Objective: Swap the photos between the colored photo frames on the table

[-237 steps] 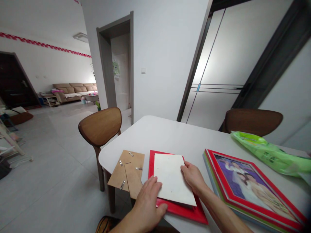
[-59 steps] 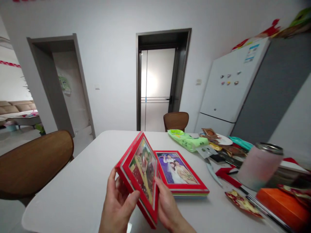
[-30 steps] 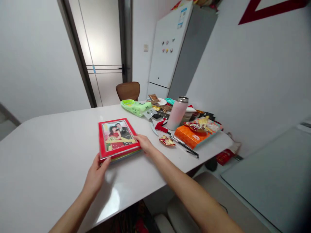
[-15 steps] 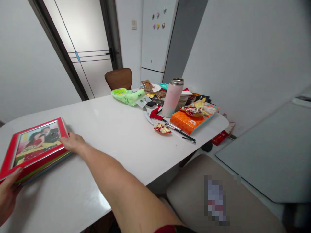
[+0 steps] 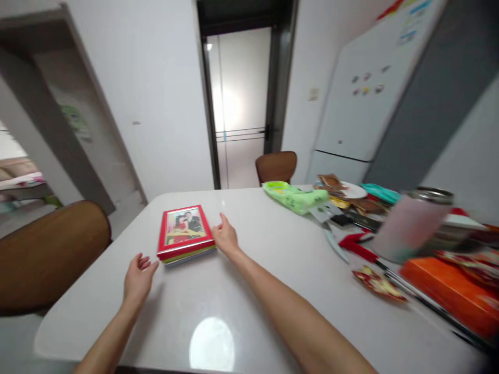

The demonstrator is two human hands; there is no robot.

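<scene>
A red-framed photo frame [image 5: 197, 240] lies on top of a small stack with green and bluish edges below it, on the white table [image 5: 249, 296]. My left hand [image 5: 139, 278] is just off the stack's near left corner, fingers curved and apart with nothing in them. At the stack's right side is my right hand [image 5: 226, 235], its thumb and fingers spread. Its fingertips are beside the frame's edge; whether they touch it I cannot tell.
On the right are a green plastic packet [image 5: 296, 197], a pink bottle [image 5: 413, 226], an orange box [image 5: 448, 291], a red-handled tool [image 5: 356, 248] and a pomegranate piece [image 5: 378, 283]. Brown chairs stand at the left [image 5: 54, 254] and the far side [image 5: 276, 166].
My view has swung left. Both hands were holding the stack of frames by its sides; now the left hand has let go and the right hand's fingers have spread.
</scene>
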